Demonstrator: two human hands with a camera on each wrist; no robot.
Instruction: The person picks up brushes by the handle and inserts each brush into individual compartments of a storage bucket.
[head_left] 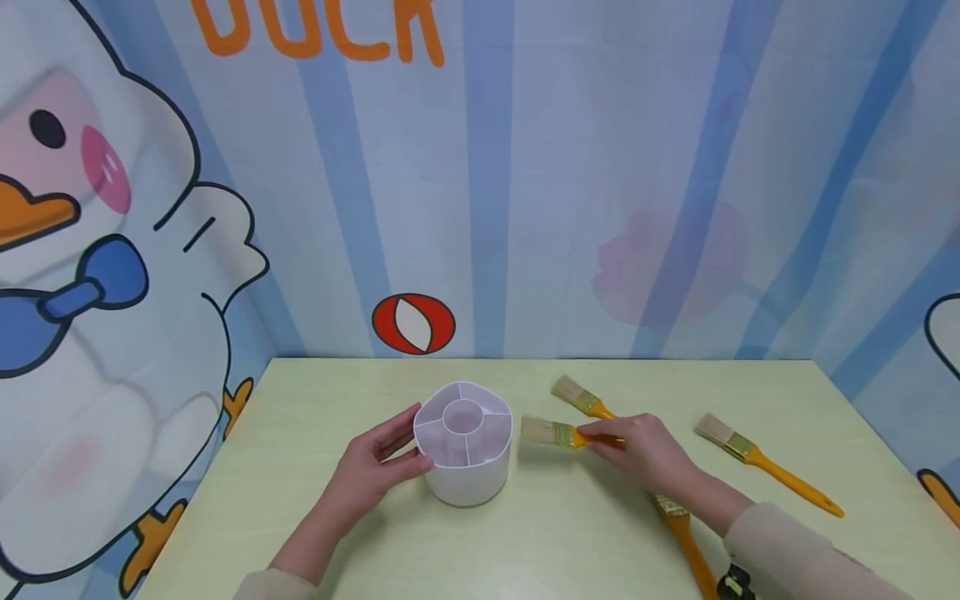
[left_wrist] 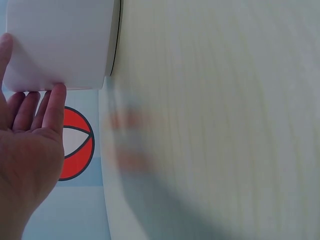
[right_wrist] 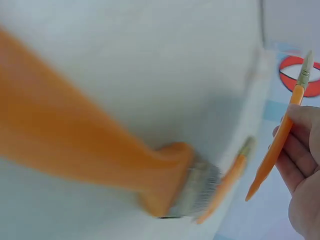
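A white round desk organizer (head_left: 468,487), with compartments around a central ring, stands upright on the table. My left hand (head_left: 366,472) holds its left side, thumb at the front and fingers toward the back. In the left wrist view the fingertips meet the organizer's smooth wall (left_wrist: 60,45). To the organizer's right, my right hand (head_left: 647,452) pinches a flat paintbrush (head_left: 550,432) by its orange handle. The brush is raised over the table, its pale bristles pointing left, close to the organizer's rim. In the right wrist view thumb and fingers grip the handle (right_wrist: 278,145).
A second paintbrush (head_left: 579,395) lies behind the right hand, partly covered by it. Another paintbrush (head_left: 783,473) rests at the far right. One more paintbrush (head_left: 688,546) lies under the right forearm. A printed cloth (head_left: 555,183) hangs behind the pale table (head_left: 337,392).
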